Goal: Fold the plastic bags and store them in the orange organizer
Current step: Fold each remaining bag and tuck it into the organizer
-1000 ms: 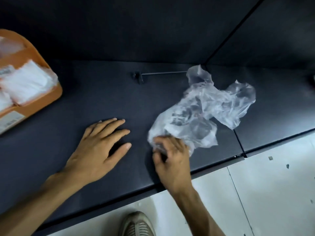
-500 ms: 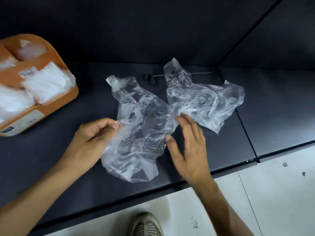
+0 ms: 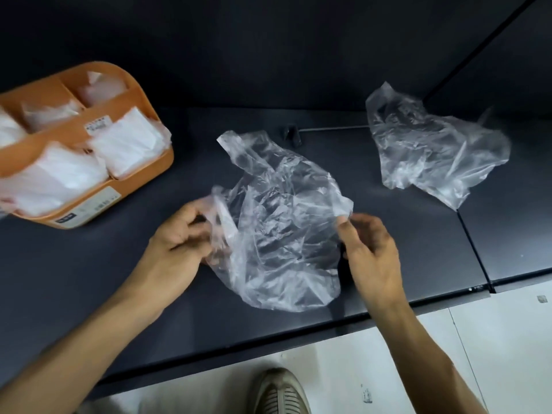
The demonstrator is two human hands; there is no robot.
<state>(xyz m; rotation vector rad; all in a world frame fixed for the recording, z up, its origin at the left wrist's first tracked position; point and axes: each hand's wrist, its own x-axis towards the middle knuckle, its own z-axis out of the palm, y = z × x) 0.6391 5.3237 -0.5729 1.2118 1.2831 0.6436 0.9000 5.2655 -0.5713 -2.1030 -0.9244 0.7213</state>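
Bags now separated: second bag point(image 3: 433, 150) left at desk's point(image 3: 89, 264) right rear. Left hand point(image 3: 176, 246) and right hand point(image 3: 370, 252) pinch bag point(image 3: 277, 222) edges, spreading it for folding.

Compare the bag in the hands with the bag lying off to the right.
The near bag is gripped at its edges by the left hand and right hand; the far bag lies untouched on the dark shelf. The near bag is partly spread out between the hands; the far bag sits in a crumpled heap. Both are clear, wrinkled and unfolded.
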